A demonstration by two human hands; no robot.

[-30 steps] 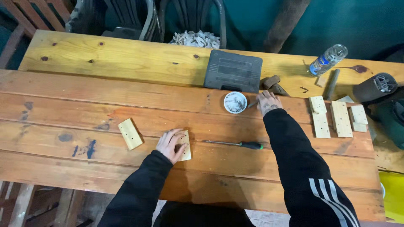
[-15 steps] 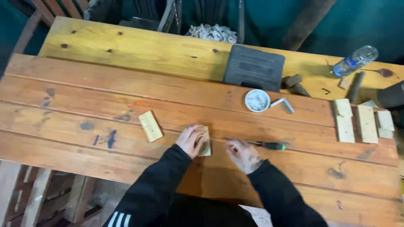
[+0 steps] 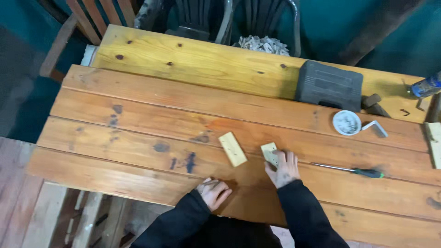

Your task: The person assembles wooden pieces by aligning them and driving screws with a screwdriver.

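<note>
since half a second ago the hands have traded places: the right hand (image 3: 285, 168) now lies on the small wood block (image 3: 269, 153), and the left hand (image 3: 213, 193) has dropped back to the near table (image 3: 138, 92) edge.

head view: right fingers lie flat and spread over the block's near end, pressing, not gripping. the block's long axis runs away from the person, leaning slightly left. left fingers curl loosely, holding nothing. a second block (image 3: 233, 148) lies just left, and a screwdriver (image 3: 353, 171) lies right of the right hand, along the plank.
</note>
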